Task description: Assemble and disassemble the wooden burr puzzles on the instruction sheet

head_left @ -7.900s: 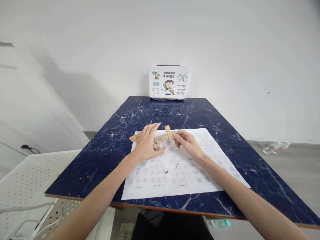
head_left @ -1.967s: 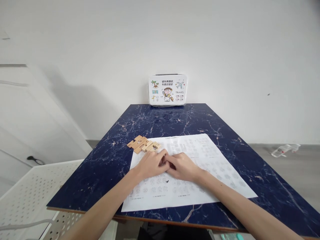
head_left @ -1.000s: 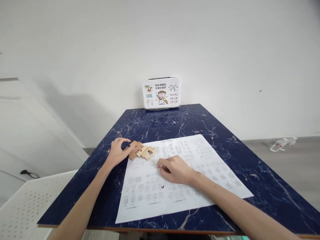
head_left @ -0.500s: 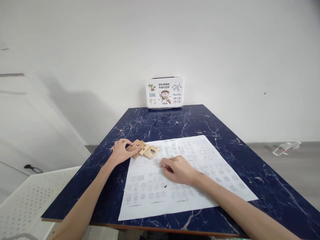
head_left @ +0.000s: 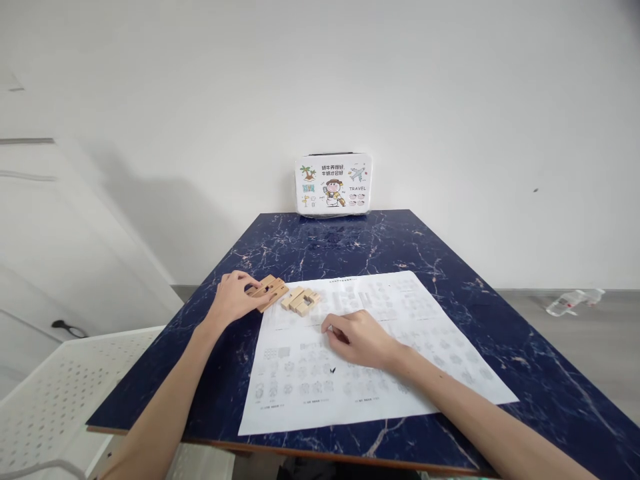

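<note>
Blocks of brown wood (head_left: 274, 288) lie flat at the far left corner of a big white paper sheet (head_left: 400, 395), part on the corner and part just off it. Some of the blocks have small holes. The person's left hand (head_left: 233, 296) comes from the left of the sheet and holds the brown blocks, with the thumb on the near side and the fingers bent round the far left end. Pale wood blocks (head_left: 301, 302) sit together on the sheet, to the right of the brown ones, with a thin gap between. The right hand (head_left: 361, 339) rests near the middle of the sheet. Its fingers are curled in and the thumb is tucked close, so it looks narrow; I can't see inside it. Rows of little gray pictures cover the sheet, too faint for me to make out. A tiny black speck (head_left: 333, 370) is on the sheet's near half. Under the sheet is a shiny dark blue table (head_left: 340, 253) with white squiggles. Well beyond the sheet, by the wall (head_left: 450, 133), stands a white box (head_left: 334, 185) with a palm tree, a plane and "TRAVEL" on it. Low down, left of the sheet, is a white rack (head_left: 50, 407) full of holes.
</note>
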`<action>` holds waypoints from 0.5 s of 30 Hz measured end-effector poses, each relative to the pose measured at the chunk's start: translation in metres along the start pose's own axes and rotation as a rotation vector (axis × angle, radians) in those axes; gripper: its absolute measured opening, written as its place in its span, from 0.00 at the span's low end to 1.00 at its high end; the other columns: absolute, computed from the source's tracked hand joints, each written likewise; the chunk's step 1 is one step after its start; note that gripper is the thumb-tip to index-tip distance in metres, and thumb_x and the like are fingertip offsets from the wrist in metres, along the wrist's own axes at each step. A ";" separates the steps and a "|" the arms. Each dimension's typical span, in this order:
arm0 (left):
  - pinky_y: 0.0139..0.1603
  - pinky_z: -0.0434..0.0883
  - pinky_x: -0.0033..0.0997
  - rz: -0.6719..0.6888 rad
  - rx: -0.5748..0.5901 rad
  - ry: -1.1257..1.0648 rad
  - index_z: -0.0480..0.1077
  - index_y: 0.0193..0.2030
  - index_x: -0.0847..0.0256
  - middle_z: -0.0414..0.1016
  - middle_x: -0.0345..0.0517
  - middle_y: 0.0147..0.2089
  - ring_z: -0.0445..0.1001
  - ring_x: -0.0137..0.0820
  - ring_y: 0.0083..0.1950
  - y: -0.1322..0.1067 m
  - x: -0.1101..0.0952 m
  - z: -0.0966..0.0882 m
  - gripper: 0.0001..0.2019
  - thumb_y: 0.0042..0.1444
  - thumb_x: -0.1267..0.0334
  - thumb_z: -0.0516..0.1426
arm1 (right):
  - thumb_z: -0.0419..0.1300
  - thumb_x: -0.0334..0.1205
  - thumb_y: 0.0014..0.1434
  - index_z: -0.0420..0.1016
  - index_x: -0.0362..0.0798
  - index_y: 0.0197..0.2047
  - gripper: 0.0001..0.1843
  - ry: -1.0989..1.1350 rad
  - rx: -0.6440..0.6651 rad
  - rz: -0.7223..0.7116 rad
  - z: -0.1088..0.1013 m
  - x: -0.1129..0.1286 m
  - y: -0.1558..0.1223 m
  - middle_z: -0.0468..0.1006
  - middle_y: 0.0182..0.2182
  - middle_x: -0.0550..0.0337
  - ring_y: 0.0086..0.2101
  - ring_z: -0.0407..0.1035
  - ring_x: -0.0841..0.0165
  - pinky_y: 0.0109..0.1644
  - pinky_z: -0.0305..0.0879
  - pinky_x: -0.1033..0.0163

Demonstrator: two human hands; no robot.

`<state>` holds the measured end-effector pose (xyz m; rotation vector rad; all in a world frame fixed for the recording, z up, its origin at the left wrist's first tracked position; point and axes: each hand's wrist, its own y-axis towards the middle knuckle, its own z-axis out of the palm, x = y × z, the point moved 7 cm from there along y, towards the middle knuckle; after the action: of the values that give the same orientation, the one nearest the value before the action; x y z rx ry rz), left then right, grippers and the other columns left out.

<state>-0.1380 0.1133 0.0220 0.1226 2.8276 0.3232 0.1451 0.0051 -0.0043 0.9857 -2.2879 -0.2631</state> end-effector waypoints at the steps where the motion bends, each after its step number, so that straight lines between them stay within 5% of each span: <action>1: 0.65 0.64 0.59 0.009 -0.015 0.007 0.84 0.39 0.52 0.75 0.54 0.56 0.67 0.57 0.61 0.000 -0.001 -0.002 0.26 0.45 0.33 0.65 | 0.53 0.31 0.63 0.75 0.47 0.42 0.10 0.000 -0.001 0.000 0.000 0.000 0.000 0.68 0.21 0.68 0.21 0.57 0.73 0.30 0.49 0.66; 15: 0.61 0.69 0.52 0.053 0.156 0.224 0.83 0.30 0.56 0.78 0.54 0.58 0.68 0.60 0.64 0.012 -0.037 -0.013 0.20 0.43 0.40 0.65 | 0.53 0.30 0.63 0.75 0.47 0.41 0.10 0.033 -0.031 0.000 0.004 -0.003 0.000 0.67 0.19 0.70 0.20 0.56 0.75 0.29 0.49 0.67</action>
<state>-0.1061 0.1180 0.0471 0.2058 3.0743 0.1340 0.1442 0.0070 -0.0082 0.9672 -2.2476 -0.2789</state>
